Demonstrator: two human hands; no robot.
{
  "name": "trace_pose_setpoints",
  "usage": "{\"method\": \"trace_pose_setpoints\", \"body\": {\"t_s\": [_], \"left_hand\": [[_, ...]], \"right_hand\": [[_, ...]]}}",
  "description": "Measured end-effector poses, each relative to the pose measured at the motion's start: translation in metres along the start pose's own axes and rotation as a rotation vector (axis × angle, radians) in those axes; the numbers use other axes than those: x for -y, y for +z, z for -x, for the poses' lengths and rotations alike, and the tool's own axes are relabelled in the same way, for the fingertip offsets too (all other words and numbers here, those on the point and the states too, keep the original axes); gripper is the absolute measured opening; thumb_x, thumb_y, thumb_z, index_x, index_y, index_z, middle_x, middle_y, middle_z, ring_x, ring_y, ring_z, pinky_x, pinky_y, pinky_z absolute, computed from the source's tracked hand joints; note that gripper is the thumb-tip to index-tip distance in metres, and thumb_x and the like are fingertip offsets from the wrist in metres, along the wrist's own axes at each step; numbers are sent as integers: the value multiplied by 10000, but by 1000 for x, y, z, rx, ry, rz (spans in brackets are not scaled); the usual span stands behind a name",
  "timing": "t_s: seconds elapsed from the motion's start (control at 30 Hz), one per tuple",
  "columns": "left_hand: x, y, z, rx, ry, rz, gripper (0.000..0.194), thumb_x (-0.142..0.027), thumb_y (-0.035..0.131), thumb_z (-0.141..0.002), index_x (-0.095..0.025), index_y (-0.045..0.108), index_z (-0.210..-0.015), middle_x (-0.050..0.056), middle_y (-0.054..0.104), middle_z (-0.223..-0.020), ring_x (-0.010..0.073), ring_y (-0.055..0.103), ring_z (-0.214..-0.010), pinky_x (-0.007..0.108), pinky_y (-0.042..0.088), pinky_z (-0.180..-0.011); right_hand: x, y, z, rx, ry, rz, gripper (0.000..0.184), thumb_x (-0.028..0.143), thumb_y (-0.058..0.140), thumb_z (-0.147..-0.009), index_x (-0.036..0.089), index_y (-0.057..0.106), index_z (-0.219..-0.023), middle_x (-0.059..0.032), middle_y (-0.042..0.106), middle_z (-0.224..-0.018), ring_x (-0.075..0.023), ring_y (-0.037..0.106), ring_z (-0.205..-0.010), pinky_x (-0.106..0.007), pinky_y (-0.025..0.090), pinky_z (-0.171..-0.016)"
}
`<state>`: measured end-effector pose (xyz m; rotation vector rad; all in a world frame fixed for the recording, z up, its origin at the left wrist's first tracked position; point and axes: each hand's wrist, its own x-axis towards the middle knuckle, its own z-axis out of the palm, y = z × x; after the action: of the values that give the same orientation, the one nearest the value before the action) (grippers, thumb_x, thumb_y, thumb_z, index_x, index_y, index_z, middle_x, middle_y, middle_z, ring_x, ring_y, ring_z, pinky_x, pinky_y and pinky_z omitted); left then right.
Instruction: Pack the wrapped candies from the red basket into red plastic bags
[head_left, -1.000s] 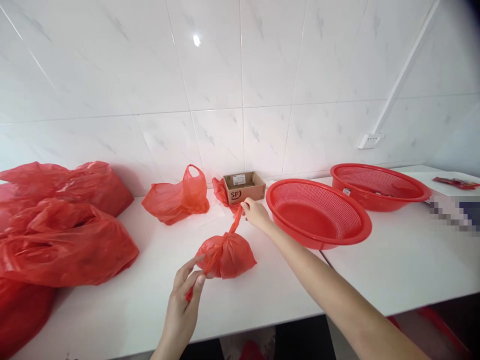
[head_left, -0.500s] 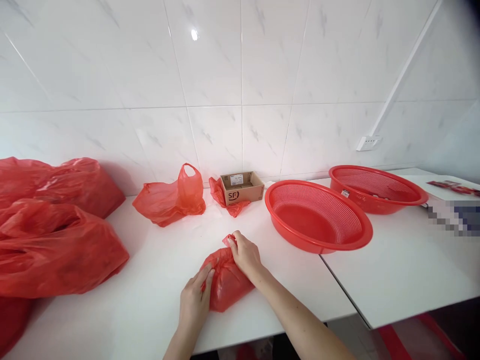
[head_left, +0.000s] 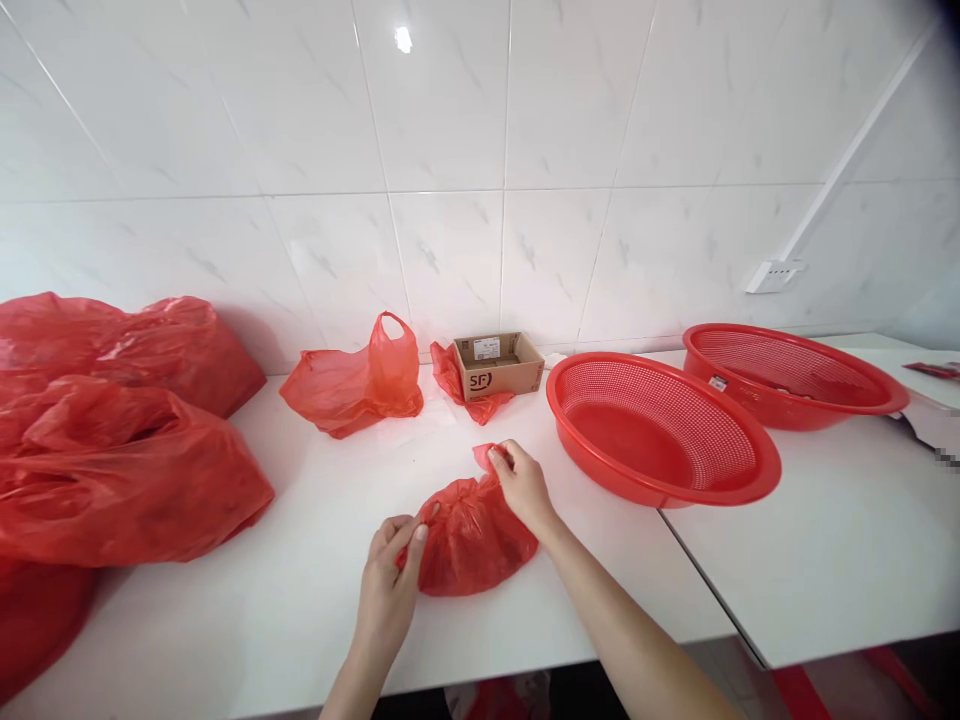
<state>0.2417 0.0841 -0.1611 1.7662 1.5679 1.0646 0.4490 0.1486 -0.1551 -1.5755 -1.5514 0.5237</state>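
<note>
A small filled red plastic bag point(head_left: 476, 545) rests on the white table in front of me, its top gathered into folds. My left hand point(head_left: 394, 565) pinches the bag's near left side between thumb and fingers. At the upper right, my right hand point(head_left: 521, 485) grips a twisted end of the same bag, and a short tip sticks out past the fingers. What the bag contains is hidden by the red plastic.
Large full red bags point(head_left: 112, 480) are piled at the left. Against the wall are a limp red bag point(head_left: 352, 385) and a small cardboard box point(head_left: 499, 370) on red plastic. Two red baskets point(head_left: 664, 430) stand at the right, where a seam point(head_left: 712, 585) divides the tabletop.
The right hand has come down and nearer from beside the box, still holding the bag's end. The bag has turned and spread wider, with the left hand staying at its left side.
</note>
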Motion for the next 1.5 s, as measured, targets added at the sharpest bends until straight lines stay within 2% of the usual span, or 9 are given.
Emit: {"method": "trace_pose_setpoints", "body": {"t_s": [0.13, 0.23, 0.37, 0.53, 0.87, 1.03, 1.2, 1.37, 1.5], "left_hand": [[-22, -14, -4, 102, -17, 357, 409, -516, 437, -920, -285, 713, -1114, 69, 605, -1293, 288, 476, -1294, 418, 446, -1020], [-33, -12, -6, 174, -85, 692, 392, -501, 460, -919, -238, 729, -1029, 97, 681, -1099, 312, 551, -1175, 445, 465, -967], [-32, -1, -5, 149, -163, 906, 386, -489, 540, -889, -197, 656, -666, 66, 624, -814, 280, 571, -1048, 381, 458, -908], [-25, 1, -2, 72, -181, 929, 412, -477, 573, -877, -181, 590, -591, 55, 575, -776, 242, 546, -998, 326, 436, -875], [-27, -8, -8, -31, -136, 921, 329, -484, 593, -860, -190, 691, -747, 36, 548, -733, 243, 560, -1034, 327, 440, -894], [-52, -15, -29, 152, -203, 689, 354, -425, 717, -772, -221, 694, -1059, 7, 643, -822, 193, 602, -903, 283, 460, -804], [-70, 5, -36, 299, -179, 594, 294, -446, 768, -672, -163, 690, -670, 3, 587, -572, 177, 546, -583, 279, 416, -554], [-65, 9, -32, 306, -196, 706, 334, -480, 697, -751, -162, 668, -654, 33, 608, -633, 194, 573, -656, 296, 447, -623], [-54, 8, -28, 235, -250, 789, 363, -486, 683, -777, -168, 634, -608, -4, 518, -610, 136, 503, -617, 259, 418, -611]], "right_hand": [[31, -24, -9, 28, -95, -240, 314, 497, 397, -949, 235, 463, -790, 29, 499, -686, -148, 473, -629, -238, 388, -592], [41, -24, -11, 66, -137, -455, 292, 480, 477, -916, 224, 487, -777, 39, 459, -669, -134, 427, -602, -238, 360, -570], [19, -8, -15, -27, -25, -445, 274, 435, 511, -884, 212, 489, -727, 48, 427, -621, -124, 378, -566, -238, 325, -542], [-3, 5, -23, -54, 17, -411, 272, 417, 510, -869, 215, 460, -693, 66, 364, -572, -116, 307, -522, -241, 276, -509], [15, -13, -19, -82, -39, -448, 289, 450, 499, -882, 210, 464, -726, 59, 396, -598, -117, 352, -546, -243, 305, -530], [73, -40, -17, 222, -292, -455, 203, 387, 540, -891, 202, 548, -807, 38, 530, -701, -111, 472, -628, -237, 382, -601], [113, -39, -14, 520, -408, -371, 160, 354, 538, -906, 217, 568, -830, 25, 611, -771, -125, 551, -698, -257, 427, -653], [82, -24, -10, 355, -356, -305, 324, 393, 466, -954, 264, 438, -1249, -18, 645, -969, -167, 608, -907, -329, 445, -813], [55, -22, -5, 395, -268, -171, 214, 400, 359, -989, 248, 488, -1069, 43, 574, -674, -157, 586, -651, -283, 415, -659]]}}
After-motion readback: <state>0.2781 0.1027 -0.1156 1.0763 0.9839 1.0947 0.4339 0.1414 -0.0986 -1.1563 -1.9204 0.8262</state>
